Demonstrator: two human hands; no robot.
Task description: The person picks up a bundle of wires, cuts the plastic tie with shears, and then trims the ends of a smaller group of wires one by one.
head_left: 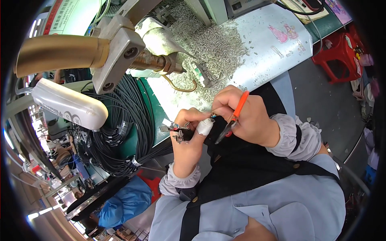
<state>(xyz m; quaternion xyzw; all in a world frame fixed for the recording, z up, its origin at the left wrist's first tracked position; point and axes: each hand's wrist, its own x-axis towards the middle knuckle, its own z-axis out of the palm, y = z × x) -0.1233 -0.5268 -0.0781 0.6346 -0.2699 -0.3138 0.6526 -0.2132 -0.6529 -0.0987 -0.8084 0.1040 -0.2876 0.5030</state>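
My left hand (189, 136) pinches the end of a black cable (219, 124) with small coloured wire ends, and a small metal connector part (171, 128) sits by its fingers. White tape wraps the thumb (205, 126). My right hand (245, 116) grips small pliers with orange handles (240, 106), whose dark jaws (223, 134) point down at the cable end. Both hands are close together above my lap, at the edge of the workbench (265, 52).
A pile of small metal parts (209, 44) covers the bench. A press machine with a brass handle (60, 50) and a white handle (68, 104) stands at left. Bundles of black cable (120, 132) hang below it. A red stool (339, 50) stands at right.
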